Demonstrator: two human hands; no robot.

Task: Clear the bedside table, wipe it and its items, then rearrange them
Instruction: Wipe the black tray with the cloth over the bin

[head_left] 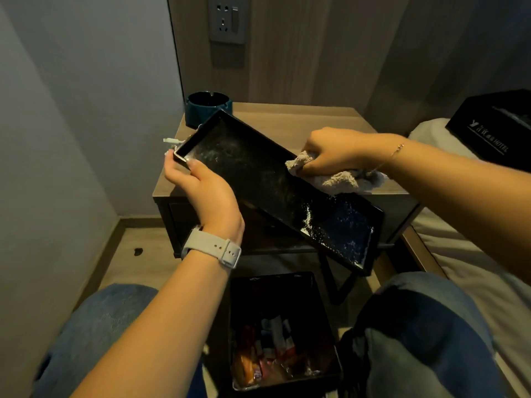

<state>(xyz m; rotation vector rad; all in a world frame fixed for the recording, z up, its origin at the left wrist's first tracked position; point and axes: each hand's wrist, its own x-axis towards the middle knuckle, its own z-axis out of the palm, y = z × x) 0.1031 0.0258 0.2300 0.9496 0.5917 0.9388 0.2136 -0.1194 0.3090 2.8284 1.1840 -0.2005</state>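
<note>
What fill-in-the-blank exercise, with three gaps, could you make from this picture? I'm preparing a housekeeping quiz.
1. The left hand holds the black tray tilted above the ____ on the floor.
2. The right hand grips a ____ against the tray.
3. White dust has gathered near the tray's ____ end.
4. On the bedside table, at its back left corner, stands a dark ____.

Missing words: bin; cloth; lower; ashtray

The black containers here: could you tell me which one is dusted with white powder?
The long black tray, gripped by the left hand and tilted over the bin. The dark ashtray and the bin show no powder.
</note>
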